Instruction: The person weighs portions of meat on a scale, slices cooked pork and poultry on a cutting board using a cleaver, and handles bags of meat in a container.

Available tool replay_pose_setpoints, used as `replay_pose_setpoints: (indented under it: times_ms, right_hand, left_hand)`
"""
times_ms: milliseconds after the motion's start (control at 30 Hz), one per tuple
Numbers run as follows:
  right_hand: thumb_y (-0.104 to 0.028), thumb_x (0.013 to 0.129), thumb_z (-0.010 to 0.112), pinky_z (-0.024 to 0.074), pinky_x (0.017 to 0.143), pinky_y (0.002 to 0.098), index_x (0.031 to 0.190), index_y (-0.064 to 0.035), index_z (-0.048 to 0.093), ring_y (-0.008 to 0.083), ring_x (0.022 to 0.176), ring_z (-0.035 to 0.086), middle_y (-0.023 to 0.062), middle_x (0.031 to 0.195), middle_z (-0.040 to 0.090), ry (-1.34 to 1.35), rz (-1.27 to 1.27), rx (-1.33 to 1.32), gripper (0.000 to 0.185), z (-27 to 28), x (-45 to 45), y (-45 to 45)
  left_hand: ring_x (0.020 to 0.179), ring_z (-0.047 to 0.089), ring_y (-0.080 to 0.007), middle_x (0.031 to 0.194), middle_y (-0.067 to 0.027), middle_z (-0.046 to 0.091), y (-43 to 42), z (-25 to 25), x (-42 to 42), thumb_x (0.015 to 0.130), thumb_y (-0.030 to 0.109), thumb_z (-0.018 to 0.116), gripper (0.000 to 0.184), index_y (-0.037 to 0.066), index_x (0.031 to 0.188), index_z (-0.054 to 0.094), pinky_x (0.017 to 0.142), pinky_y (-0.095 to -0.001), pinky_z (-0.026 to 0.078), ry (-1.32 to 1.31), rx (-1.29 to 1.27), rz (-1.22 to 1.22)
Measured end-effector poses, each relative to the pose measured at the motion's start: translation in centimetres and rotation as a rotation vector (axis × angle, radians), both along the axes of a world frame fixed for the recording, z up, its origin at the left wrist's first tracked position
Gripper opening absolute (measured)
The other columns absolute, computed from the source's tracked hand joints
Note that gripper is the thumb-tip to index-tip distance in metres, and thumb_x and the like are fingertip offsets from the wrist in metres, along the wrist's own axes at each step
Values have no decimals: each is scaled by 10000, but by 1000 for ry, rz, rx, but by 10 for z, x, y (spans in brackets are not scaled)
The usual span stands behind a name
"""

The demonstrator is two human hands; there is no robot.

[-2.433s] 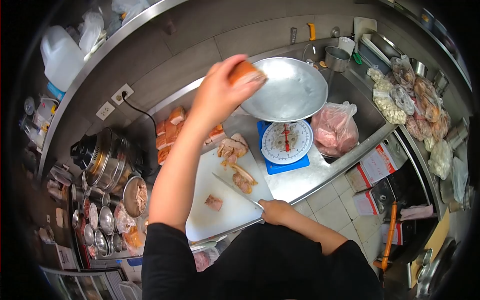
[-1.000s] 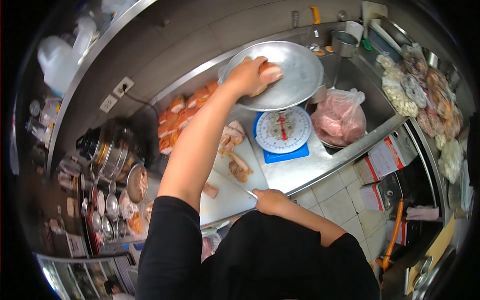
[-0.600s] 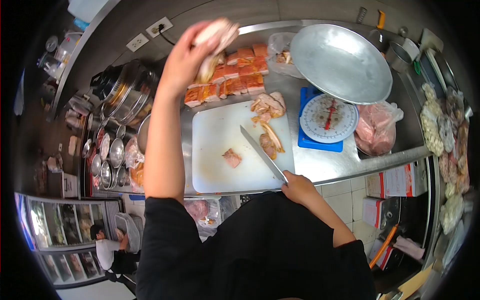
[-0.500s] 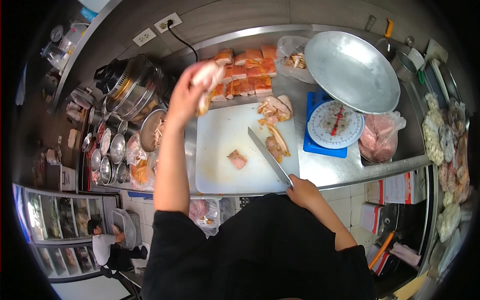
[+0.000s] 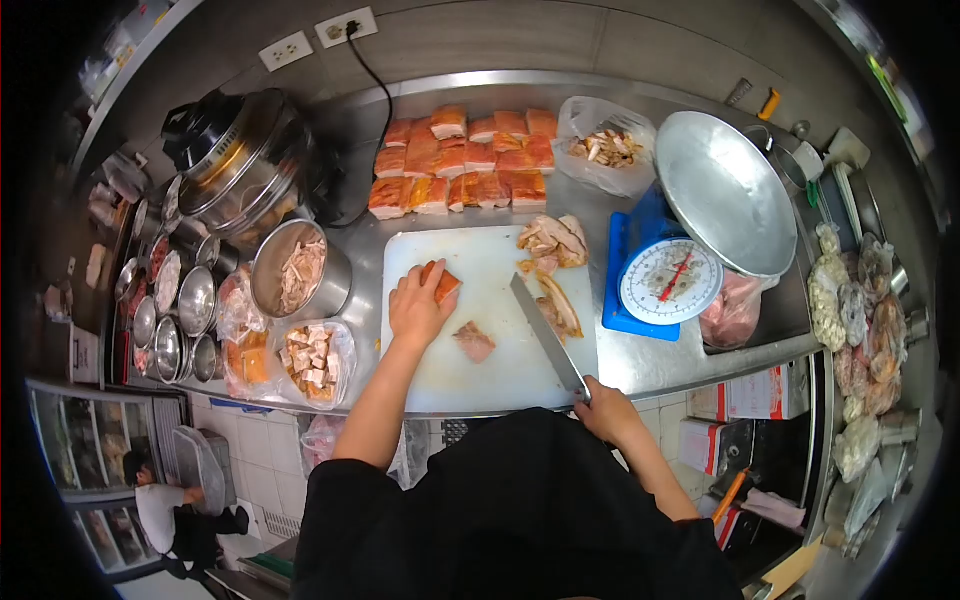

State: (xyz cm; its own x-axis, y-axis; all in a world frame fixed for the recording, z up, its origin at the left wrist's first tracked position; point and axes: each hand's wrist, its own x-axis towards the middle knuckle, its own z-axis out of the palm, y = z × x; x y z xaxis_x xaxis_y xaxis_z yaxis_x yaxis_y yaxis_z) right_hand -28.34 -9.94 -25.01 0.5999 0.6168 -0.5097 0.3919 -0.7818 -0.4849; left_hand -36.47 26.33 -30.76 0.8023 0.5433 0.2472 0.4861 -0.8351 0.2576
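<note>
My left hand (image 5: pixel 416 306) is on the upper left of the white cutting board (image 5: pixel 440 385), its fingers bent over a piece of roast pork (image 5: pixel 443 285) with reddish skin. My right hand (image 5: pixel 606 408) grips a large knife (image 5: pixel 550 337) at the board's lower right corner, the blade pointing away and to the left. A small pale meat chunk (image 5: pixel 474 342) lies between the hands. Right of the blade are a long strip of meat (image 5: pixel 561 305) and, farther back, a pile of sliced meat (image 5: pixel 553 242).
Rows of roast pork blocks (image 5: pixel 465 160) line the back, beside a plastic bag of scraps (image 5: pixel 606 148). A blue dial scale (image 5: pixel 670 282) with a metal pan stands right. At left are a metal pot (image 5: pixel 302 270) and a bag of diced meat (image 5: pixel 313 362). Another person (image 5: pixel 165 505) bends far left.
My left hand has come down from over the pork rows onto the board with the pork piece. The knife has barely shifted. The camera view has moved a little.
</note>
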Motion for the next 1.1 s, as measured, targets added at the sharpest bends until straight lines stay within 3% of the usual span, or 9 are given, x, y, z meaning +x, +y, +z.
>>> replay_pose_setpoints:
  times_ms: [200, 367, 433, 500, 567, 633, 700, 867, 1100]
  right_hand:
    - [-234, 899, 664, 528, 886, 550, 1240, -32, 569, 488, 987, 668, 297, 998, 704, 33, -110, 2, 407, 2, -7, 7]
    - [-232, 901, 660, 533, 878, 548, 1180, -32, 575, 491, 976, 671, 294, 987, 708, 59, -156, -13, 354, 5, -12, 12]
    - [-233, 902, 659, 534, 877, 547, 1165, -33, 575, 493, 971, 672, 294, 982, 708, 62, -171, -5, 340, -1, -11, 10]
    - [-195, 908, 646, 549, 572, 434, 1181, -13, 569, 320, 549, 681, 219, 745, 693, -33, -117, 65, 338, -13, -12, 5]
    - [-197, 908, 648, 553, 584, 440, 1184, -10, 570, 325, 556, 684, 224, 752, 695, -53, -110, 68, 342, -14, -14, 4]
    - [-199, 909, 651, 556, 596, 445, 1187, -7, 572, 330, 564, 688, 229, 758, 698, -72, -105, 69, 347, -11, -15, 6]
    - [-235, 909, 658, 537, 875, 545, 1158, -10, 574, 497, 963, 673, 297, 963, 709, -19, -180, -12, 346, 2, -19, 13]
    - [-224, 909, 656, 535, 871, 551, 1208, -7, 576, 500, 948, 673, 299, 954, 708, -16, -171, -29, 378, 7, -20, 17]
    - [-217, 911, 659, 533, 847, 563, 1172, -14, 566, 501, 938, 669, 303, 956, 703, -98, -130, 23, 343, -3, -22, 10]
  left_hand:
    - [1083, 581, -300, 1112, -109, 609, 5, 3, 5, 819, 382, 758, 615, 208, 1391, 615, 899, -448, 472, 4, -79, 23]
    - [1083, 589, -306, 1131, -116, 615, 9, 8, 0, 825, 383, 754, 590, 209, 1375, 629, 912, -450, 477, -43, -133, 44]
    - [1123, 594, -326, 1164, -130, 618, 16, 11, 0, 845, 398, 742, 583, 208, 1382, 621, 956, -453, 479, -134, -298, 105]
    - [1145, 592, -335, 1186, -139, 613, 36, 12, 1, 854, 407, 736, 592, 206, 1396, 606, 975, -454, 478, -189, -356, 193]
    - [1167, 591, -344, 1207, -148, 608, 61, 19, 3, 864, 416, 730, 601, 205, 1409, 591, 994, -454, 477, -243, -417, 280]
    - [1199, 578, -348, 1241, -161, 589, 87, 34, 8, 867, 422, 731, 624, 210, 1430, 565, 1000, -462, 478, -209, -295, 448]
    - [1215, 574, -350, 1259, -166, 585, 115, 32, 19, 878, 456, 711, 620, 211, 1429, 564, 1012, -469, 475, -154, -238, 472]
    - [1248, 550, -353, 1296, -172, 562, 166, -8, 48, 873, 471, 715, 640, 222, 1440, 551, 1016, -476, 472, 39, -187, 498]
    - [1338, 485, -379, 1415, -214, 504, 170, -18, 62, 936, 626, 566, 753, 148, 1506, 448, 1089, -527, 401, 97, -194, 496]
